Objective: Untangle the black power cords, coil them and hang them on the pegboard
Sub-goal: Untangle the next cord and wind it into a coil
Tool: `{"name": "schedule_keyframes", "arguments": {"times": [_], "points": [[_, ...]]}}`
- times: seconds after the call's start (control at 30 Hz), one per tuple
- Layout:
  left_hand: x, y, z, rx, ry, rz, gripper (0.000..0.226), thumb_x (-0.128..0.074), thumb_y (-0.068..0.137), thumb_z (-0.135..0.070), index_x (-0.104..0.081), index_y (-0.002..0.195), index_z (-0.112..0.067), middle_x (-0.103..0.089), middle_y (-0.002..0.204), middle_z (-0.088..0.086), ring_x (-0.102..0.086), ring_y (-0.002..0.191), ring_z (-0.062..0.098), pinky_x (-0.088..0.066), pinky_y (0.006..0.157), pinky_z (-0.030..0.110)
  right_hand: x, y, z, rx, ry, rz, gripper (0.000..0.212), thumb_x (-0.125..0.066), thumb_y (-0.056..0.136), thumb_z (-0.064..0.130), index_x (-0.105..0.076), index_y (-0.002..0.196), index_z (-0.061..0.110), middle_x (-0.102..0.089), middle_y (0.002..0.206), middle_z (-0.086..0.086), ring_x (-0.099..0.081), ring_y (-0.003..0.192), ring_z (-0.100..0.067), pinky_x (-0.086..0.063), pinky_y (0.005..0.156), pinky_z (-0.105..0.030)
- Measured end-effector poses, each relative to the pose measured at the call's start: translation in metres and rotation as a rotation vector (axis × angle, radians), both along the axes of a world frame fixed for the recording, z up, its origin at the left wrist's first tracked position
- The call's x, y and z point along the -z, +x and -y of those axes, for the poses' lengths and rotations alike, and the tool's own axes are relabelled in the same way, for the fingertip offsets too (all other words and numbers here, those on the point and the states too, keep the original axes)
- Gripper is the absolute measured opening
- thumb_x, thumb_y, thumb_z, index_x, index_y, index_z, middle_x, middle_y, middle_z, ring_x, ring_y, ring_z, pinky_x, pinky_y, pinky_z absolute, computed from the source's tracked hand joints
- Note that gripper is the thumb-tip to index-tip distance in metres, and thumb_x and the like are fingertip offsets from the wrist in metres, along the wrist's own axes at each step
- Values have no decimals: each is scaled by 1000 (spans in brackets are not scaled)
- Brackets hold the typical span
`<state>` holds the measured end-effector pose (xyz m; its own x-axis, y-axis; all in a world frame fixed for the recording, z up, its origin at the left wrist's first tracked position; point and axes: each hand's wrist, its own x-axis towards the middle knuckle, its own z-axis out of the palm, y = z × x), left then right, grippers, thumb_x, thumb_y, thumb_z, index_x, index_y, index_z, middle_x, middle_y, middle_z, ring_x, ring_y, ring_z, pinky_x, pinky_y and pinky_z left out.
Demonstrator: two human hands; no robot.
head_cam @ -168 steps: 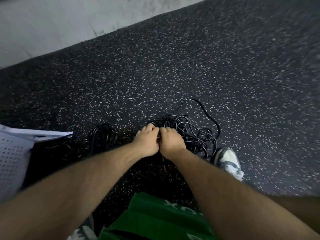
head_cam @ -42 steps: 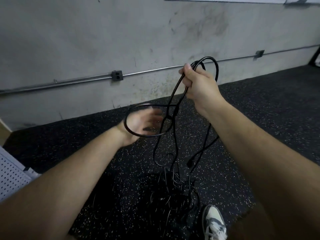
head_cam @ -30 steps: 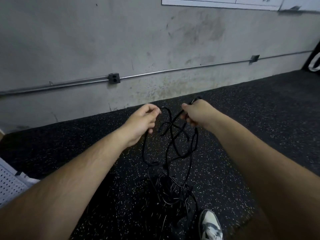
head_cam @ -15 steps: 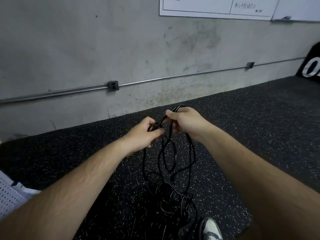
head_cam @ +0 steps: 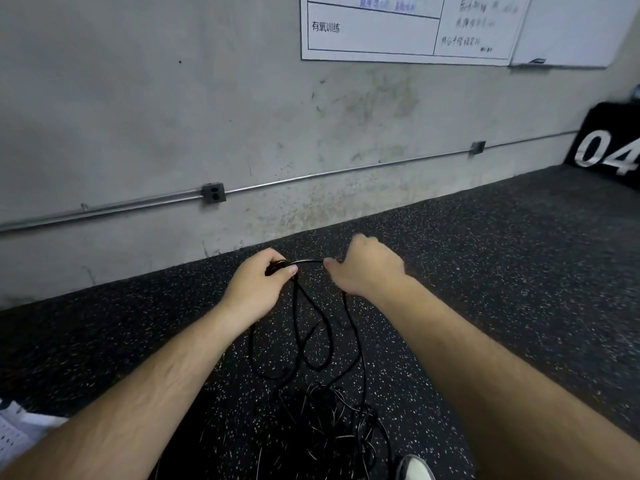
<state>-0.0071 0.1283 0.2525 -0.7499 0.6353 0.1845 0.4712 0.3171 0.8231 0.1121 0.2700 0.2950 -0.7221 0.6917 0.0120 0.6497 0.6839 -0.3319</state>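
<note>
A tangle of black power cords (head_cam: pixel 322 420) lies on the speckled black floor between my forearms. Out of it rises one black cord (head_cam: pixel 304 327), which hangs in a few loops under my hands. My left hand (head_cam: pixel 258 287) grips the gathered top of those loops, thumb over the cord. A short stretch of cord runs level from it to my right hand (head_cam: pixel 367 268), which pinches the cord at its fingertips, about a hand's width to the right. A corner of the white pegboard (head_cam: pixel 14 434) shows at the lower left edge.
A grey concrete wall stands ahead with a metal conduit (head_cam: pixel 311 176) and an outlet box (head_cam: pixel 213 192) low on it. A white chart (head_cam: pixel 405 27) hangs higher up. A black pad marked 04 (head_cam: pixel 609 143) leans at the right. My shoe (head_cam: pixel 414 469) is by the pile.
My hands have moved apart, drawing a short stretch of cord level between them. The left hand holds the gathered loops now. The view has tilted up toward the wall.
</note>
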Motion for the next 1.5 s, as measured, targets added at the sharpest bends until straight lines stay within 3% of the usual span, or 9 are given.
{"name": "schedule_keyframes", "arguments": {"times": [0.13,0.27,0.37,0.57,0.67,0.93,1.1,1.27,1.5], "points": [[-12,5,5,49,125,55,5,-69,97,-20,-69,94,-16,-70,83,-5,-58,62,-3,-40,59,22,11,-8,11,-398,-15,-121,60,-62,93,40,-41,148,32,-51,144,-3,-39,133,-32,-37,110,-48],[-19,5,15,186,166,54,4,-69,94,-8,-71,95,-12,-64,62,-20,-51,50,-9,-37,51,11,18,-8,11,-456,2,-285,43,-59,96,32,-52,139,36,-72,114,4,-57,107,-25,-48,92,-38],[-20,2,20,248,69,39,8,-69,95,-9,-72,96,-17,-64,65,-19,-53,53,-6,-38,56,16,14,-8,14,-523,-106,-221,5,-58,97,27,-63,97,26,-70,91,1,-65,83,-24,-53,71,-38],[-10,0,17,120,134,-53,28,-65,98,-18,-52,108,-42,-62,115,-18,-54,102,-17,-39,92,8,5,-11,18,-436,-143,-399,26,-55,103,31,-53,78,26,-58,71,3,-54,61,-16,-38,52,-31],[-2,-7,18,116,155,39,32,-61,101,-17,-54,111,-47,-68,118,-13,-60,114,-3,-45,106,31,1,-10,21,-405,-236,-511,27,-56,103,35,-65,94,12,-66,76,-6,-59,65,-22,-44,58,-36],[-8,-5,19,85,144,36,25,-56,99,-46,-68,114,-30,-74,109,-13,-67,105,4,-50,101,37,1,-6,24,-346,-177,-453,17,-53,104,37,-61,102,22,-67,96,3,-64,90,-22,-48,72,-34],[-9,3,15,107,69,-16,18,-54,105,-27,-68,93,-24,-73,91,-20,-64,86,-9,-42,72,8,4,-7,19,-335,-83,-383,16,-53,103,32,-57,98,17,-64,95,-3,-61,86,-26,-52,74,-41],[-7,2,17,143,42,-22,22,-56,102,-34,-65,90,-17,-69,83,9,-57,64,3,-42,66,30,6,-8,14,-376,-99,-372,16,-54,102,26,-55,93,13,-61,89,-5,-59,79,-25,-50,66,-41],[-1,-2,13,133,-86,-10,16,-57,103,-37,-65,95,-25,-73,93,8,-71,58,17,-55,72,40,11,-6,12,-397,-98,-288,9,-55,101,21,-58,105,13,-67,99,-7,-63,89,-27,-54,76,-41]]}}
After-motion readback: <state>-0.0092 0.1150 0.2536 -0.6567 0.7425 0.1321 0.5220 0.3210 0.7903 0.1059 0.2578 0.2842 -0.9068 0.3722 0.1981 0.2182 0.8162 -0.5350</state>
